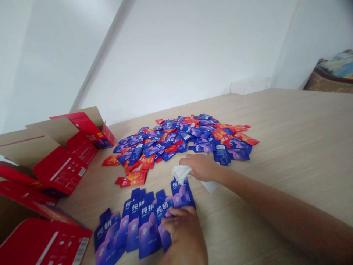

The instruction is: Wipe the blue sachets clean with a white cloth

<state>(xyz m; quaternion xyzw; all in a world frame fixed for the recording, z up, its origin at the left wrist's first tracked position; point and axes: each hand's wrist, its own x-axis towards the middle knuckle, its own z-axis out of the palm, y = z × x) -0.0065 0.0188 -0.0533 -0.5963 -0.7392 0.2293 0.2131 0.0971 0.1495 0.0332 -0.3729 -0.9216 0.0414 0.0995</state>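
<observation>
My right hand (202,167) is closed around a crumpled white cloth (182,173). The cloth touches the top of a blue pouch (183,195) printed with purple fruit. Below it, my left hand (184,233) bends its fingers over the row's right end, gripping a blue pouch (163,206) against the table; part of that pouch is hidden under the hand. Further blue pouches (147,224) lie side by side and partly overlapping to the left, spouts pointing away from me. A white piece (211,186) shows beneath my right wrist.
A wide heap of blue and red pouches (171,138) covers the table (275,147) beyond my hands. One red pouch (134,178) lies at its near edge. Open red cartons (60,169) line the left side. A white wall (193,55) rises behind.
</observation>
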